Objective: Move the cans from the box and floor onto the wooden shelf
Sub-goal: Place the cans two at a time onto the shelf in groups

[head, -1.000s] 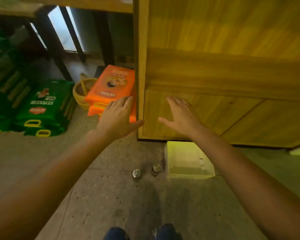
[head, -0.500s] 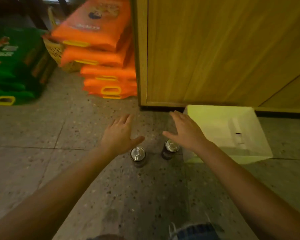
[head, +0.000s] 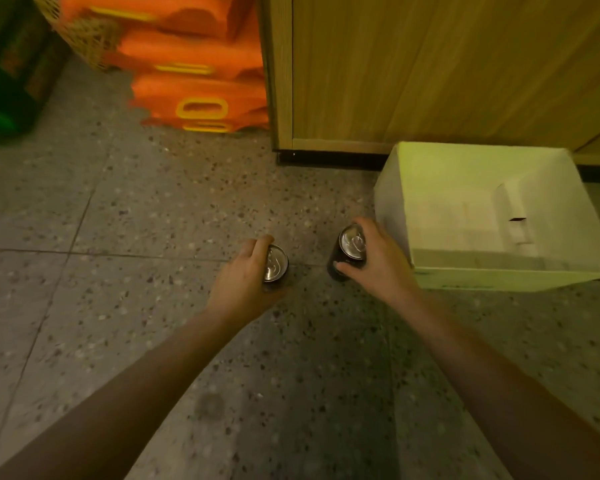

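Observation:
Two dark cans with silver tops stand on the speckled floor. My left hand point(head: 241, 278) wraps around the left can point(head: 276, 263). My right hand point(head: 374, 261) grips the right can point(head: 350, 245) from its right side. Both cans look upright and seem to touch the floor. Just right of my right hand sits an open white cardboard box point(head: 392, 202), and no cans show inside it. The wooden shelf unit's lower panel point(head: 430, 71) rises behind the box; its shelf surface is out of view.
Orange sacks with yellow handles point(head: 201, 95) are stacked left of the wooden unit. A woven basket point(head: 84, 39) and green sacks point(head: 7, 71) lie further left.
The view has dropped toward the floor. Both hands came down from the wooden panel to the two cans and have closed around them.

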{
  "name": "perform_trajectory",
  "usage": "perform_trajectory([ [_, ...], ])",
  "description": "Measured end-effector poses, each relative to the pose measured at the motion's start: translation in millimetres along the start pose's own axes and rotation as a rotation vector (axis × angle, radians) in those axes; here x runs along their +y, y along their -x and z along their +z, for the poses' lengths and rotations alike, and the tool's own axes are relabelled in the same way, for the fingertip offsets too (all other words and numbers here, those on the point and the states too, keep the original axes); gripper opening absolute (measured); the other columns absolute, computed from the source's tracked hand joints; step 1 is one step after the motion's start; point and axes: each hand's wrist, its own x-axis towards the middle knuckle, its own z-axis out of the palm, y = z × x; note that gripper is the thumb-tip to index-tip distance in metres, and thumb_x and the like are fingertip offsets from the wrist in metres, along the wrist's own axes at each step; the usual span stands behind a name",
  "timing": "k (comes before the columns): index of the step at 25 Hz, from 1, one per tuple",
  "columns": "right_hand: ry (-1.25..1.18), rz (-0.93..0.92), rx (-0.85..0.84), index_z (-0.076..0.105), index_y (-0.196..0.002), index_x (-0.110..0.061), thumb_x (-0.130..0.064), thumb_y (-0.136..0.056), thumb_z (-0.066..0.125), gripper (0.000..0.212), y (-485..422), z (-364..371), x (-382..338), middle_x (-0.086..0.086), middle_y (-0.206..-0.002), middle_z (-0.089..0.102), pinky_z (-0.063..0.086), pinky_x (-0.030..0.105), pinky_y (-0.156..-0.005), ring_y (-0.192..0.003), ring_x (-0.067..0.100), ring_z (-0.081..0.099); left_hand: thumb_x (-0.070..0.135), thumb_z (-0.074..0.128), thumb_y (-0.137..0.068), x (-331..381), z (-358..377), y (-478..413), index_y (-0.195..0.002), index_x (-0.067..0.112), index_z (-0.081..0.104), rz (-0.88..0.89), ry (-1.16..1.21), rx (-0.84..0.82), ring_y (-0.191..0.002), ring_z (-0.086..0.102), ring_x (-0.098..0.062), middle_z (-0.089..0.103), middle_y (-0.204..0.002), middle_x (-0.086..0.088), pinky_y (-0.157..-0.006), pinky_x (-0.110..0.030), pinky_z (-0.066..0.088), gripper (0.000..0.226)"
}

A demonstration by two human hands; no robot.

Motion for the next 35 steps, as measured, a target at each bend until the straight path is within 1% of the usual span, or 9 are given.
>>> perform_trajectory([
  [6, -0.107, -0.008, 0.087, 0.048, -0.119, -0.02, -0.029, -0.062, 0.082, 0.068, -0.1, -2.9, -3.7, 0.006, -0.117, 0.063, 0.053, 0.038, -0.083, -0.105, 0.024, 0.06, 0.034, 0.076, -0.069, 1.2, -1.9, -5.7, -0.131, 0.015, 0.038, -0.01, 0.091, 0.03, -0.11, 0.056, -0.028, 0.053, -0.13, -0.008, -0.086, -0.037, 0.051, 0.075],
  [10, -0.155, -0.057, 0.127, 0.051, -0.118, -0.021, -0.032, -0.058, 0.084, 0.07, 11.9, -54.3, -37.8, 0.002, -0.114, 0.065, 0.053, 0.034, -0.084, -0.102, 0.019, 0.061, 0.032, 0.08, -0.064, 29.0, -57.3, 2.3, -0.129, 0.015, 0.042, 0.025, 0.198, 0.09, -0.104, 0.061, -0.026, 0.061, -0.12, -0.008, -0.084, -0.038, 0.053, 0.077],
  [14, -0.248, -0.067, 0.15, 0.052, -0.116, -0.024, -0.032, -0.055, 0.085, 0.07, 40.3, -165.0, -110.0, -0.004, -0.111, 0.065, 0.047, 0.022, -0.079, -0.095, 0.009, 0.058, 0.031, 0.083, -0.059, 92.4, -180.9, 30.6, -0.128, 0.019, 0.04, 0.086, 0.312, 0.164, -0.095, 0.061, -0.019, 0.063, -0.113, -0.003, -0.08, -0.035, 0.053, 0.082],
  [20, -0.403, -0.082, 0.18, 0.052, -0.112, -0.026, -0.025, -0.055, 0.086, 0.066, 102.4, -385.2, -243.6, -0.013, -0.103, 0.058, 0.049, 0.023, -0.081, -0.097, 0.007, 0.058, 0.03, 0.087, -0.051, 210.0, -412.2, 94.6, -0.123, 0.022, 0.042, 0.185, 0.417, 0.228, -0.089, 0.06, -0.011, 0.06, -0.098, 0.014, -0.072, -0.023, 0.048, 0.086],
  [23, -0.49, -0.094, 0.207, 0.05, -0.11, -0.03, -0.021, -0.055, 0.086, 0.067, 134.9, -496.7, -305.0, -0.023, -0.099, 0.055, 0.045, 0.007, -0.076, -0.093, -0.012, 0.054, 0.03, 0.088, -0.048, 266.6, -521.7, 125.7, -0.119, 0.024, 0.044, 0.261, 0.482, 0.252, -0.087, 0.061, -0.005, 0.06, -0.093, 0.019, -0.07, -0.014, 0.048, 0.083],
  [25, -0.552, -0.101, 0.233, 0.047, -0.111, -0.032, -0.016, -0.055, 0.085, 0.07, 157.0, -567.6, -343.3, -0.028, -0.098, 0.051, 0.042, -0.002, -0.071, -0.089, -0.021, 0.051, 0.032, 0.087, -0.047, 303.8, -589.2, 143.3, -0.113, 0.028, 0.044, 0.314, 0.54, 0.262, -0.089, 0.062, -0.001, 0.061, -0.095, 0.02, -0.074, -0.018, 0.051, 0.079],
  [29, -0.672, -0.116, 0.313, 0.048, -0.105, -0.026, -0.005, -0.058, 0.082, 0.062, 190.7, -679.0, -404.5, -0.022, -0.093, 0.053, 0.042, -0.004, -0.065, -0.085, -0.007, 0.052, 0.021, 0.088, -0.051, 369.8, -693.0, 170.2, -0.112, 0.021, 0.048, 0.416, 0.645, 0.266, -0.096, 0.059, 0.004, 0.056, -0.096, 0.031, -0.08, -0.015, 0.051, 0.073],
  [31, -0.702, -0.145, 0.37, 0.049, -0.101, -0.027, -0.006, -0.059, 0.081, 0.057, 203.9, -724.5, -430.0, -0.02, -0.093, 0.055, 0.043, -0.003, -0.064, -0.086, -0.007, 0.052, 0.015, 0.087, -0.053, 398.1, -732.0, 179.2, -0.108, 0.019, 0.052, 0.426, 0.716, 0.248, -0.094, 0.059, 0.008, 0.06, -0.097, 0.026, -0.078, -0.014, 0.051, 0.065],
  [35, -0.733, -0.196, 0.47, 0.054, -0.108, -0.019, -0.012, -0.06, 0.081, 0.056, 221.3, -786.5, -458.5, -0.017, -0.097, 0.059, 0.046, 0.003, -0.066, -0.091, -0.006, 0.054, 0.012, 0.085, -0.054, 442.6, -782.6, 178.2, -0.103, 0.018, 0.059, 0.433, 0.864, 0.211, -0.096, 0.065, -0.01, 0.067, -0.101, 0.001, -0.086, -0.034, 0.054, 0.055],
])
